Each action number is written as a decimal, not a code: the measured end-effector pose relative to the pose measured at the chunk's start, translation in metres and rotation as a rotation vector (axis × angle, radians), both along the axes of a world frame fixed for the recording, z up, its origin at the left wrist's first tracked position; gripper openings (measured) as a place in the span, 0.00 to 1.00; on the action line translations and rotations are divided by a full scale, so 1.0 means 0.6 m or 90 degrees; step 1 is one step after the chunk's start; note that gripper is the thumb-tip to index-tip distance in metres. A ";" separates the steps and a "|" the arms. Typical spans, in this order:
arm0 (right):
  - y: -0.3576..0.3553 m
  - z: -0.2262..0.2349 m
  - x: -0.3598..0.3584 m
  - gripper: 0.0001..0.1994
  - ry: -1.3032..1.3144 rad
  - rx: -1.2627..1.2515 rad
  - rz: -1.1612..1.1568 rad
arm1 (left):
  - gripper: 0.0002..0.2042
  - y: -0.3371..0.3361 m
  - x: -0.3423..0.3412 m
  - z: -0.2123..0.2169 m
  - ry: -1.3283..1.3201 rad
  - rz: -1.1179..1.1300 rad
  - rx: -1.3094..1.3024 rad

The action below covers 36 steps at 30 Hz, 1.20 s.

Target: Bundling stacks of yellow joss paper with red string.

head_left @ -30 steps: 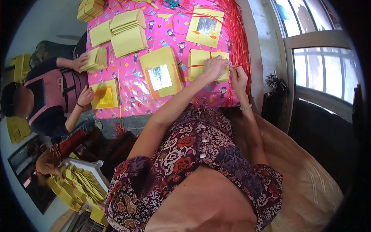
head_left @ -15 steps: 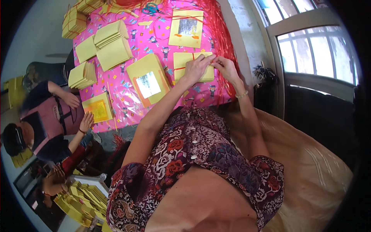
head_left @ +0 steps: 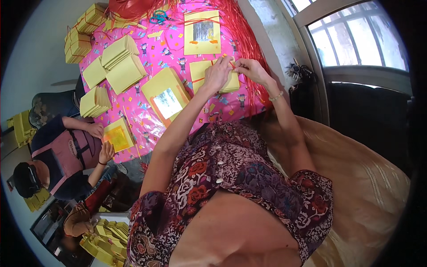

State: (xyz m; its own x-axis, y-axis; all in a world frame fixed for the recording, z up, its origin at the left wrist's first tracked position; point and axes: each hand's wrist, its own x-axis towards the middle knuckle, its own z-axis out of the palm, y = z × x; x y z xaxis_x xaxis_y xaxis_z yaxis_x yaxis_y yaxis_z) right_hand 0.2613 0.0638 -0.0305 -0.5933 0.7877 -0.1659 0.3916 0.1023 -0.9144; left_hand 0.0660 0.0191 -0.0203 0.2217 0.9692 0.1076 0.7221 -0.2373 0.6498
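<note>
In the frame's upper middle, the left hand [head_left: 216, 76] lies on a yellow stack [head_left: 199, 69]; I cannot tell whether it grips anything. The right hand [head_left: 253, 71] pinches red string [head_left: 231, 65] near the stack's right edge. Scissors [head_left: 159, 18] lie near the top edge.

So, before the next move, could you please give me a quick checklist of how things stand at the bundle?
1. Left hand on the yellow bundle: ok, it rests on top.
2. Right hand at the red strand: ok, fingertips meet it near the bundle's right side.
3. Strand ends secured: cannot tell, fingers cover the spot.
4. Teal scissors close by: not ok, they lie toward the table's far side.
5. Co-worker's hands clear of the bundle: ok, they are by the orange-patched sheet.
</note>
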 end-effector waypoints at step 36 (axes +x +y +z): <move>-0.009 -0.009 -0.027 0.03 0.095 0.181 -0.067 | 0.09 0.031 -0.022 0.022 0.032 -0.066 -0.012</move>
State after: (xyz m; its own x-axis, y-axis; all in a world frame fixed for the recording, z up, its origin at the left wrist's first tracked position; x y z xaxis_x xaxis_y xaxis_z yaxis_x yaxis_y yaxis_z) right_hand 0.2453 0.0584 -0.0358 -0.5079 0.8479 0.1523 0.2775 0.3284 -0.9029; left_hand 0.0527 0.0375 -0.0068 0.3249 0.9427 0.0755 0.7265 -0.2999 0.6183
